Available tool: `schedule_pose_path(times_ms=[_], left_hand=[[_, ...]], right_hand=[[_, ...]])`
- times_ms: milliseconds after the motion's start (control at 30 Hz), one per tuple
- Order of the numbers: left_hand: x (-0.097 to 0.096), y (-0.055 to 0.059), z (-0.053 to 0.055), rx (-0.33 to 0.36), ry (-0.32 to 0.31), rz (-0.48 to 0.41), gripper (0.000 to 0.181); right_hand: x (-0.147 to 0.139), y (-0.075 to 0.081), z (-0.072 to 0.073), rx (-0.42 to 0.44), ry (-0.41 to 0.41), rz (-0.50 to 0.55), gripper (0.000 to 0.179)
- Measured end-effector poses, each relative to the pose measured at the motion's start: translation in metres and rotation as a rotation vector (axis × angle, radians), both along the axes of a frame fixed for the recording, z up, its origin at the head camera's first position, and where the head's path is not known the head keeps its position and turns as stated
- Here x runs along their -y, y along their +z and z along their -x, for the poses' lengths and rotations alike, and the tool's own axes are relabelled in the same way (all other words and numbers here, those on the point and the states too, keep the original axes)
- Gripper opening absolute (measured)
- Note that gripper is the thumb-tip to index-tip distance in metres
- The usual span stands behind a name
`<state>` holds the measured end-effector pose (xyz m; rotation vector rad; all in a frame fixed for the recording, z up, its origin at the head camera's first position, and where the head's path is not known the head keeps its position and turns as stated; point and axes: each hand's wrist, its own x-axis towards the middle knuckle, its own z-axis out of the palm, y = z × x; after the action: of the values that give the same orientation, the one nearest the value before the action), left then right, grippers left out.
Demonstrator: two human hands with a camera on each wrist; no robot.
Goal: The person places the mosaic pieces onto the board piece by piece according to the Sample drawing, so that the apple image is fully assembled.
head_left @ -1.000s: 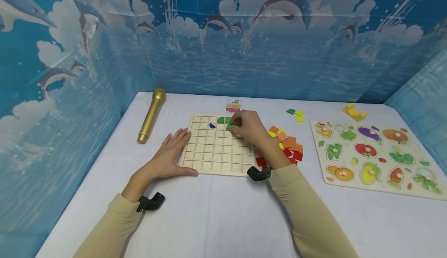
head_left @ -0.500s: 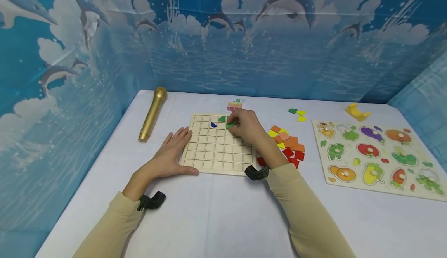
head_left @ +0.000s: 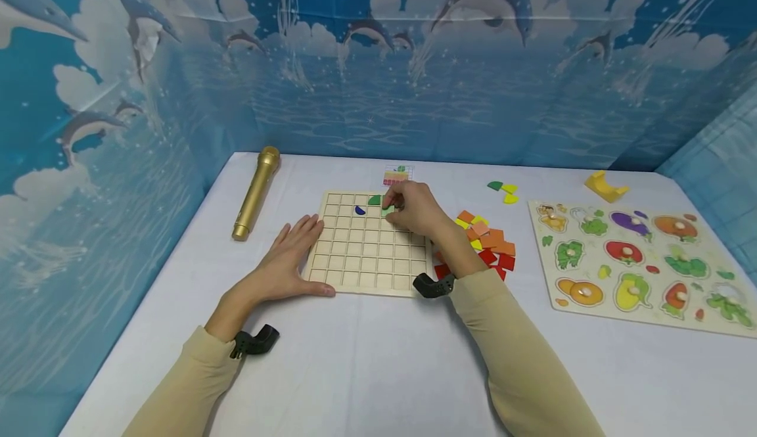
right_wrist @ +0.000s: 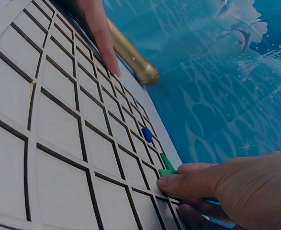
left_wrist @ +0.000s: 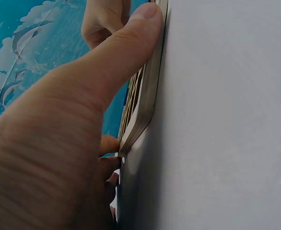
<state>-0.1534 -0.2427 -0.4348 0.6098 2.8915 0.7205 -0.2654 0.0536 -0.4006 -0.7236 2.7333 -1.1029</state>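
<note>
A square wooden grid board [head_left: 367, 253] lies on the white table, its cells outlined by raised ridges. My left hand [head_left: 290, 259] rests spread at its near left corner, fingers along the left side and thumb on the front edge. At the board's far side, my right hand [head_left: 416, 210] pinches a small green piece [right_wrist: 167, 173] between thumb and fingers, partly hiding it. Just left of those fingers sits a green quarter-round piece [head_left: 375, 200] in a far-row cell. A dark blue half-round piece [head_left: 359, 210] lies on the board nearby.
Orange, red and yellow tiles [head_left: 491, 243] are heaped right of the board. A small printed card [head_left: 397, 175] lies behind it. A gold microphone [head_left: 256, 194] is at left. Farther right are a vegetable puzzle board [head_left: 639, 273], a yellow curved piece [head_left: 606, 187] and loose leaf-like pieces [head_left: 510, 198].
My right fingertips have shifted slightly at the board's far side, with more of the green under them now covered. The left hand keeps its place on the board.
</note>
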Motion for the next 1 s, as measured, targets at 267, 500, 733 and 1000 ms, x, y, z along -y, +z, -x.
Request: schedule_pose_path(times_ms=[267,500,733,1000], left_hand=[[0.001,-0.001,0.0,-0.009,-0.003,-0.001,0.136],[0.002,-0.001,0.0,-0.008,-0.001,-0.004,0.136],[0.002,0.0,0.0,-0.008,-0.004,-0.009,0.136],[0.002,0.0,0.0,-0.002,0.001,-0.001,0.136]], right_hand=[[-0.001,0.0,0.0,-0.021,-0.022,0.109,0.007],[0.002,0.002,0.0,0.0,-0.067,0.185,0.008],[0.009,-0.001,0.0,-0.008,-0.114,0.237,0.005],[0.026,-0.01,-0.001,-0.071,-0.128,0.196,0.003]])
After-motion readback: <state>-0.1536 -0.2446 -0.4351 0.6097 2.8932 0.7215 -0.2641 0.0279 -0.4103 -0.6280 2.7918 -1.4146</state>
